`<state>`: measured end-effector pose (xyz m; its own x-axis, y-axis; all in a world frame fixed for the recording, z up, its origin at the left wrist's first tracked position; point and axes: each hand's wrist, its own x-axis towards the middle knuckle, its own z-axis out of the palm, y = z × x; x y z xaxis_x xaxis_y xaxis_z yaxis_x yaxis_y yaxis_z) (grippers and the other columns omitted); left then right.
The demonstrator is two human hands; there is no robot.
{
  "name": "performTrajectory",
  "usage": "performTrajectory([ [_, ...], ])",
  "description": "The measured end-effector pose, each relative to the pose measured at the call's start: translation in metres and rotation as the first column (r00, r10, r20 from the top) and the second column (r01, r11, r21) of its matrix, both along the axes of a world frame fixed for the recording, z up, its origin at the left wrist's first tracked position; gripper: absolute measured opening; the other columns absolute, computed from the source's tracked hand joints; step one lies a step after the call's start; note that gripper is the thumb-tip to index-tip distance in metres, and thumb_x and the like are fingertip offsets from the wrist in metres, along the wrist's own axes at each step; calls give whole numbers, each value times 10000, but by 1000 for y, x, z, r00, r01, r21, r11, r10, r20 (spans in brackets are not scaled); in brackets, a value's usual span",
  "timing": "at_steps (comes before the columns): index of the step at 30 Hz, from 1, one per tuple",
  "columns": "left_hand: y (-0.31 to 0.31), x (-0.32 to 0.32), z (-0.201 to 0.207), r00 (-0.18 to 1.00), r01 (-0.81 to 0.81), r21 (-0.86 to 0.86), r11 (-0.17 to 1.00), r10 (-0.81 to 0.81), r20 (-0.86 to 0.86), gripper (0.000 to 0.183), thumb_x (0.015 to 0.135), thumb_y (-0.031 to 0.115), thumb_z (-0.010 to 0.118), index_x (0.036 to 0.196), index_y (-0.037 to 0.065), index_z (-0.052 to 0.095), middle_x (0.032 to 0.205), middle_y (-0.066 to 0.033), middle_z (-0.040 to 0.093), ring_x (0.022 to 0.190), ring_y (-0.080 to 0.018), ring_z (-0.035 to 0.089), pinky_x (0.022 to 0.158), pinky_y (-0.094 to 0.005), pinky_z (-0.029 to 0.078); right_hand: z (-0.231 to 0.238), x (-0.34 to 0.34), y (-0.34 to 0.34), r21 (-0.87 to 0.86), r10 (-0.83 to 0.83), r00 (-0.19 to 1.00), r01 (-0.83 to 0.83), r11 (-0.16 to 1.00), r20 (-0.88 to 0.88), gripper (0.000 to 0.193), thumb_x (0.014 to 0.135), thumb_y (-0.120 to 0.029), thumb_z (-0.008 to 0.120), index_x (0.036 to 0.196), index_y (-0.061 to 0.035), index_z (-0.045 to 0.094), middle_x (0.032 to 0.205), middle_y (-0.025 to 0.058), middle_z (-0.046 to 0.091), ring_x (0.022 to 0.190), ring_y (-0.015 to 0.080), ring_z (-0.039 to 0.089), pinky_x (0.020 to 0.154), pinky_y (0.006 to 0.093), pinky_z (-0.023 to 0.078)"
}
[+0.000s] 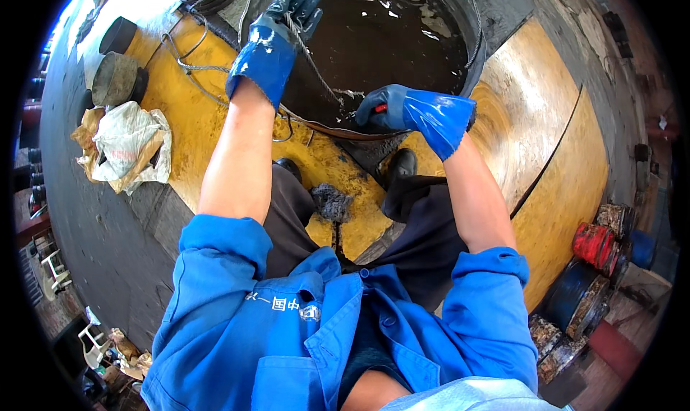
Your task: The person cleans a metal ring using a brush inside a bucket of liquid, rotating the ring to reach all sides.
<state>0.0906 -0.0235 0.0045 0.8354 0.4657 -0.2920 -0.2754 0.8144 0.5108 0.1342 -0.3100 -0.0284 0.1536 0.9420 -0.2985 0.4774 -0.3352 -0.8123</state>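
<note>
A grey rope (307, 54) runs through my left hand (289, 16), gloved in blue rubber with a dark palm, over the far left part of a round tub. Part of the rope hangs from the glove to the dark liquid (388, 37); the rest trails left in loose loops. My right hand (382, 109), in a matching glove, is closed at the tub's near rim (345, 132). A small red piece (380, 108) shows between its fingers; the rest of what it grips is hidden.
Yellow boards (525, 102) surround the tub. On the left lie a white plastic bag (129, 141) and a round block (115, 79). A dark tangled clump (331, 202) sits between my boots. Stained round parts, including a red one (594, 244), stand at lower right.
</note>
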Motion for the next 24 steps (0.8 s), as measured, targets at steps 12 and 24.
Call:
performTrajectory([
  [12,13,-18,15,996,-3,4,1000,3,86,231,962,105,579,1179,81,655,1216,-113,700,851,-199,714,764,-412,574,14,22,-29,-405,-75,973,161,900,220,260,831,-78,630,1019,-194,767,989,88,743,906,241,699,800,348,553],
  [24,-15,-15,40,973,151,235,960,-186,136,288,957,243,652,1157,36,638,901,15,693,496,-16,410,561,-253,391,7,49,26,-113,-701,446,795,596,-556,285,957,-262,683,1147,-52,709,1020,90,730,828,152,699,648,285,614],
])
